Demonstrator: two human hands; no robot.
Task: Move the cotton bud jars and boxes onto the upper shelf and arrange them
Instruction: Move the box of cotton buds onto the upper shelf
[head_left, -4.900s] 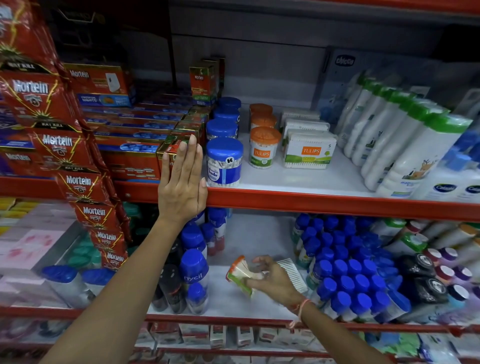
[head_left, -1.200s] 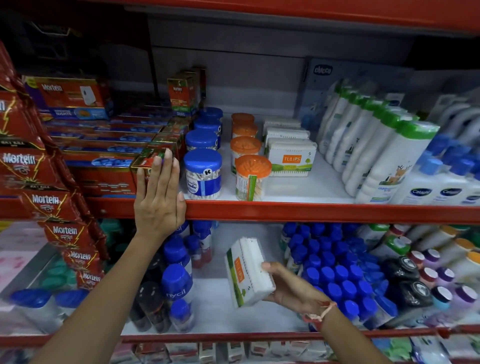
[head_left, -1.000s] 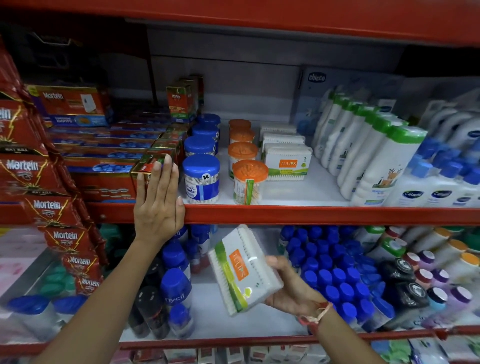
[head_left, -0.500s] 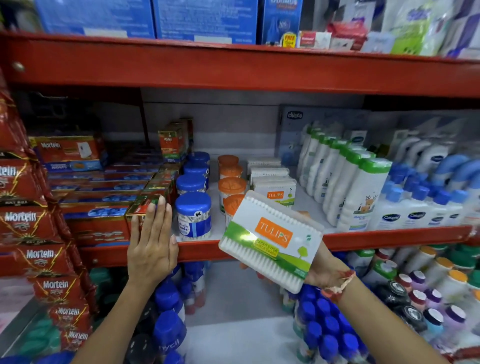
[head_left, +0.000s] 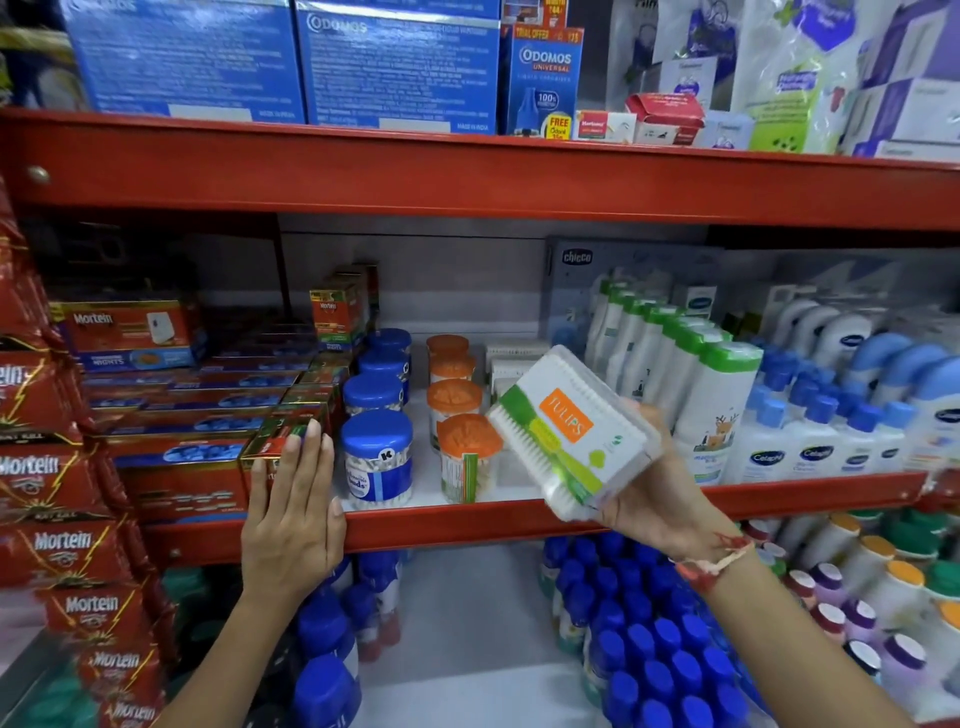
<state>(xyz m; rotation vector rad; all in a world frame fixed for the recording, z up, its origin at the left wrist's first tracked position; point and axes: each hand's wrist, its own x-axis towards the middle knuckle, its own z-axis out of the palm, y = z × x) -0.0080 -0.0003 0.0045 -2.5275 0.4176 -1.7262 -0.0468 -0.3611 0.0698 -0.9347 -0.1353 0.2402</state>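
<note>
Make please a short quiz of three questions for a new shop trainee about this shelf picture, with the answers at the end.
1. True or false: the right hand holds a Tulips cotton bud box.
2. Which lid colour has the jar row nearest the left hand? A) orange B) blue C) green
3. Fill in: the left hand lies flat against the Mortein boxes and the red ____ edge.

Key: 1 true; 2 B; 3 shelf.
</note>
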